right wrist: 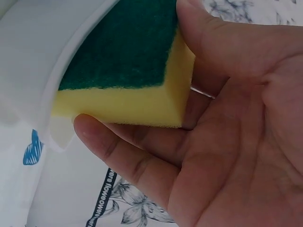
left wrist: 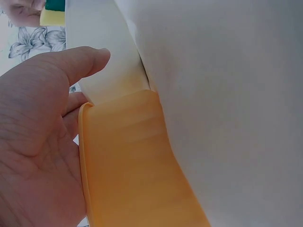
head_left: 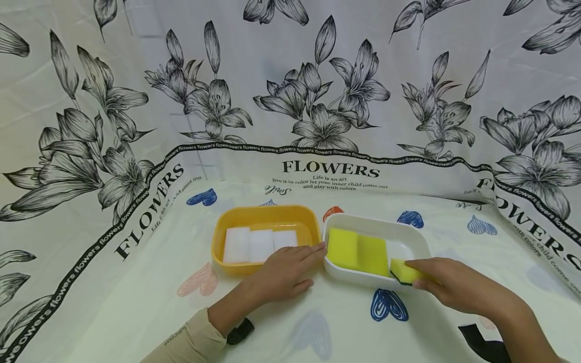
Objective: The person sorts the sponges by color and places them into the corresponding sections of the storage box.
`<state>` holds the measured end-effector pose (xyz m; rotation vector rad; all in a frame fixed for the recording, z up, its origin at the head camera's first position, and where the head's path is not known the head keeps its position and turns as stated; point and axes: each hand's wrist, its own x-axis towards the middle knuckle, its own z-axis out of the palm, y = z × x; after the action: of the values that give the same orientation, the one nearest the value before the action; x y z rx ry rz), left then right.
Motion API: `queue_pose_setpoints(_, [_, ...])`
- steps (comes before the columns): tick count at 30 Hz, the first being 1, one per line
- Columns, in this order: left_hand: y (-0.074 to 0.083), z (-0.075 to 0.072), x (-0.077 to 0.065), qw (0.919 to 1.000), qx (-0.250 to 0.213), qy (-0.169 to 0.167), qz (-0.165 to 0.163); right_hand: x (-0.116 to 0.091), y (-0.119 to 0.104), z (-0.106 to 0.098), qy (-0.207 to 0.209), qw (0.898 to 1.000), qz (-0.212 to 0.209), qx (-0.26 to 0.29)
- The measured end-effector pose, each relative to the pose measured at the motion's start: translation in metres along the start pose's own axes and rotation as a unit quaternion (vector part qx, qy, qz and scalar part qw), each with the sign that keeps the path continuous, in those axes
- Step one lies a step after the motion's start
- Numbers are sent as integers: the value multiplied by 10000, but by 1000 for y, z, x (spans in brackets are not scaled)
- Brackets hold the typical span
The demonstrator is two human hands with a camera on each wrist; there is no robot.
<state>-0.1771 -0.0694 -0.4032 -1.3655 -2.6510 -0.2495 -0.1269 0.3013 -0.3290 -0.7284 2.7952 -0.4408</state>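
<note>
My right hand (head_left: pixel 463 285) pinches a scouring sponge (head_left: pixel 405 272) at the front right rim of a white tray (head_left: pixel 354 276). This sponge has a yellow foam body and a dark green scrubbing face, plain in the right wrist view, where thumb and fingers hold its end. Two more yellow sponges (head_left: pixel 343 248) lie side by side in the tray's left and middle part. My left hand (head_left: pixel 286 272) lies across the front right of an orange tray (head_left: pixel 268 217), its fingers extended to the white tray's left edge. White foam blocks (head_left: pixel 238 245) sit in a row inside the orange tray.
The two trays stand side by side on a pale cloth (head_left: pixel 154 297) printed with hearts. Behind them the flower-printed fabric (head_left: pixel 254 169) rises like a wall. Dark straps (head_left: pixel 240 331) show near both wrists.
</note>
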Motion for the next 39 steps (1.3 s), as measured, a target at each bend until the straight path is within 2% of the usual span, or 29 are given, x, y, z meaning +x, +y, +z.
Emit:
queue_pose_setpoints(6, [0, 0, 0, 10000, 66, -1, -10, 6, 8, 0, -179, 9995, -65, 257])
queue_pose_setpoints(13, [1, 1, 0, 10000, 70, -57, -31, 12, 15, 1, -426, 9974, 186, 554])
queue_pose_setpoints(22, [0, 0, -1, 10000, 45, 44, 16, 16, 19, 1, -196, 9978, 375, 503])
queue_pose_setpoints(28, [0, 1, -1, 10000, 36, -39, -47, 21, 23, 4, -141, 9981, 335, 489])
queue_pose_setpoints(39, [2, 0, -1, 9999, 45, -82, -79, 32, 23, 8, 93, 9998, 132, 76])
